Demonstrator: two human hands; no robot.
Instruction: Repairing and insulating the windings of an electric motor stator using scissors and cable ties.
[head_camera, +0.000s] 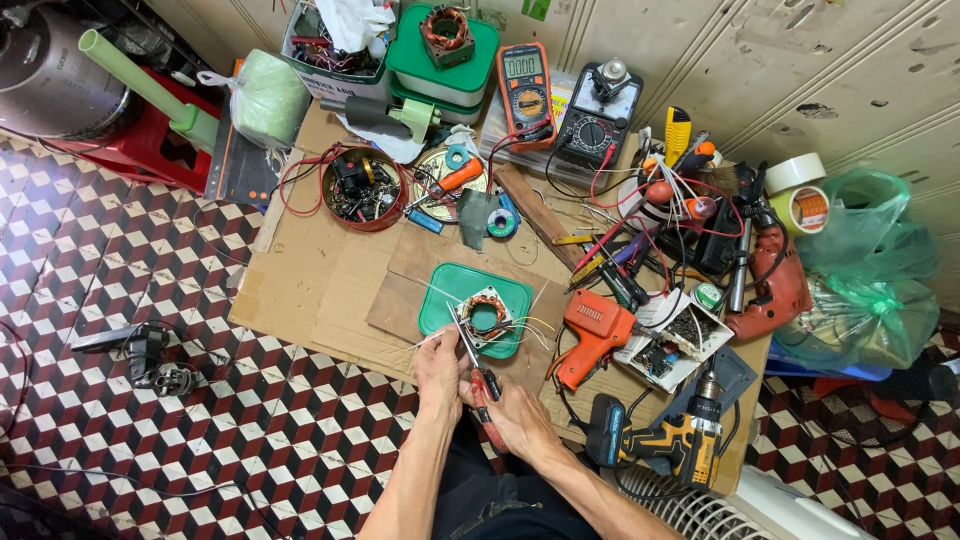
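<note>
In the head view, the right hand (518, 412) is closing its fingers around red-handled pliers (484, 385), tips reaching the copper-wound stator (486, 317) on a green lid (440, 300) on the worktop (300, 290). The left hand (438, 368) is pinching a thin wire beside it.

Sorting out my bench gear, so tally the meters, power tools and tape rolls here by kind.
Multimeters: 2, orange digital meter, black dial meter
Drills: 2, red drill, yellow cordless drill
Orange soldering gun: 1
Tape rolls: 2
Total: 7
</note>
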